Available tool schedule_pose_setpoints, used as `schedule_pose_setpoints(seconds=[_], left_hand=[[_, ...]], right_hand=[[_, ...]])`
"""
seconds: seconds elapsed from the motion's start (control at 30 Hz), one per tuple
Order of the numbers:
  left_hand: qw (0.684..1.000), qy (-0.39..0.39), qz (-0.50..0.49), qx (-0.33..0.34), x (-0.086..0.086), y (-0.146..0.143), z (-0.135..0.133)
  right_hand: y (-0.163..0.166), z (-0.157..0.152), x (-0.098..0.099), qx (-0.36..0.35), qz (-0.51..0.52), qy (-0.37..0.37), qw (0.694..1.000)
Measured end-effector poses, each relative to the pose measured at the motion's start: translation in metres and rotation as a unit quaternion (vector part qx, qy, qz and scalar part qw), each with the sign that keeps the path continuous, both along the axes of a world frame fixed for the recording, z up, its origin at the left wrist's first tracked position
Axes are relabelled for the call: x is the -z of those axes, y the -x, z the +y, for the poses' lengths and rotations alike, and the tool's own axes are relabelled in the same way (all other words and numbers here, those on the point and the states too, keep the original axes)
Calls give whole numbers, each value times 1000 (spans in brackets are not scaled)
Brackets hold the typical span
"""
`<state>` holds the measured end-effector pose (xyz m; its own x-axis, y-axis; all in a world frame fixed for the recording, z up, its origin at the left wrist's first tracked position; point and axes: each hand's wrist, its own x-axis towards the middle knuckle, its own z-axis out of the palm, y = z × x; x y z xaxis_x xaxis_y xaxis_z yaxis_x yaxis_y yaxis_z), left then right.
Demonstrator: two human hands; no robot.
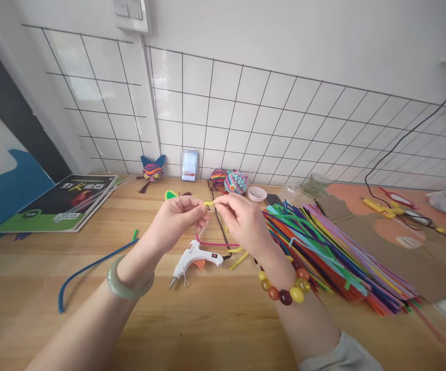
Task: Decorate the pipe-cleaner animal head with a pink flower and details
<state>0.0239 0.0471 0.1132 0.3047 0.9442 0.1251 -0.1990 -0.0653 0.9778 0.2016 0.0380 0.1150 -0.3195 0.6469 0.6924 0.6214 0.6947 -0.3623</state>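
Between my two hands, above the wooden table, is a short yellow pipe cleaner (209, 203). My left hand (180, 216) pinches one end of it between thumb and forefinger. The other end is in the fingertips of my right hand (242, 219), also closed. Just below them a white glue gun (196, 256) lies on its side, nozzle toward the lower left. A pink pipe cleaner (220, 244) and yellow pieces (239, 260) lie beside it. A green shape with a yellow edge (170, 195) shows behind my left hand.
Many coloured pipe cleaners (334, 252) lie in a bundle at right. A blue pipe cleaner (87, 268) and a book (52, 206) are at left. Along the wall stand an eared yarn figure (153, 171), a phone (190, 166), a yarn ball (236, 182) and a pink dish (257, 194).
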Motion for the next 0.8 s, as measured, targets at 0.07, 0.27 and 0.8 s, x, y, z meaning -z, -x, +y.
schedule_pose_setpoints(seconds=[0.07,0.27,0.8], left_hand=[[1000,-1,10,7,0,1,0],[997,-25,75,24,1,5,4],[989,-54,140,8,-4,6,0]], right_hand=[[-1,0,0,-10,3,9,1000],[-1,1,1,-36,0,33,999],[3,1,5,-20,17,83,996]])
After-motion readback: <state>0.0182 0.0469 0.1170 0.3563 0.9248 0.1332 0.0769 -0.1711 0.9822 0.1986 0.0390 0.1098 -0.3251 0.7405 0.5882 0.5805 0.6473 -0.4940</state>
